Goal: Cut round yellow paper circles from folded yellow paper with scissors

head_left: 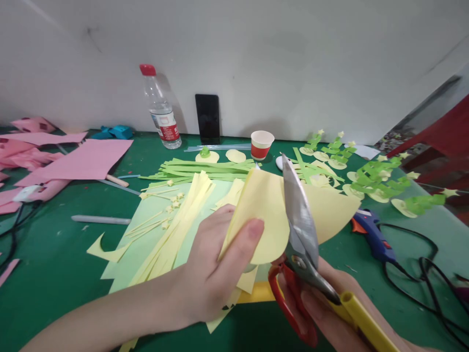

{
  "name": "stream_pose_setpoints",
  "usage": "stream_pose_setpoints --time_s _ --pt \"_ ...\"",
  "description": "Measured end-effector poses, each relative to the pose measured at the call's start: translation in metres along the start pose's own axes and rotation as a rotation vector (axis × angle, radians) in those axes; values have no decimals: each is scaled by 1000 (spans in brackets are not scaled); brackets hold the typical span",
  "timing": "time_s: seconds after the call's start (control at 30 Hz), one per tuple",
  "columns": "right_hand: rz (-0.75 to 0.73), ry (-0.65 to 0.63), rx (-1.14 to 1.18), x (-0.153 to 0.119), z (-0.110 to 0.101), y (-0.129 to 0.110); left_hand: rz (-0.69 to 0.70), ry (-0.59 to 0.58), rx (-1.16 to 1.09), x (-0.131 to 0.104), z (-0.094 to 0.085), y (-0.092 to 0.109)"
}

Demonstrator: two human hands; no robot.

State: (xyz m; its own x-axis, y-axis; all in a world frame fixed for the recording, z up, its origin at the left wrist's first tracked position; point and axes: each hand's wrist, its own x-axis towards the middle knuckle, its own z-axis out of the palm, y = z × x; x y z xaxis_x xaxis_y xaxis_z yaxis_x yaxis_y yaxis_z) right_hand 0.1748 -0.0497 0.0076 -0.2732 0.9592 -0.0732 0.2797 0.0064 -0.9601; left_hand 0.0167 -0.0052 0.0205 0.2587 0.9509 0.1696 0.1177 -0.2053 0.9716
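Observation:
My left hand (216, 264) pinches a folded sheet of pale yellow paper (269, 210), with the thumb pressed flat on its front. The paper's lower edge is cut into a curve. In my right hand (330, 305) is a pair of scissors (302, 225) with a red handle loop and a yellow handle part. The blades point up and lie against the paper's right side. A further piece of yellow paper (326, 208) spreads out to the right behind the blades. Some fingers of my right hand are hidden by the handles.
Green paper strips (208, 170), yellow strips (176, 234) and small yellow stars (170, 209) lie ahead. A paper cup (262, 145), phone (208, 119) and bottle (161, 112) stand near the wall. Right are green spiral decorations (377, 176) and a corded blue glue gun (377, 239); left, pink paper (80, 159).

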Motion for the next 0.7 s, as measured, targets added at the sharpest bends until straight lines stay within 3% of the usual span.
stream_pose_setpoints --time_s 0.1,0.47,0.57,0.7 --pt "-10 0 7 -2 3 1 15 -59 9 1 -3 0" --pt "10 -54 -23 3 2 4 100 -68 242 3 -10 4" --pt "3 -49 -1 0 2 4 127 -74 239 4 -12 2" --pt "-1 -51 89 -1 3 9 59 -145 145 6 -15 5"
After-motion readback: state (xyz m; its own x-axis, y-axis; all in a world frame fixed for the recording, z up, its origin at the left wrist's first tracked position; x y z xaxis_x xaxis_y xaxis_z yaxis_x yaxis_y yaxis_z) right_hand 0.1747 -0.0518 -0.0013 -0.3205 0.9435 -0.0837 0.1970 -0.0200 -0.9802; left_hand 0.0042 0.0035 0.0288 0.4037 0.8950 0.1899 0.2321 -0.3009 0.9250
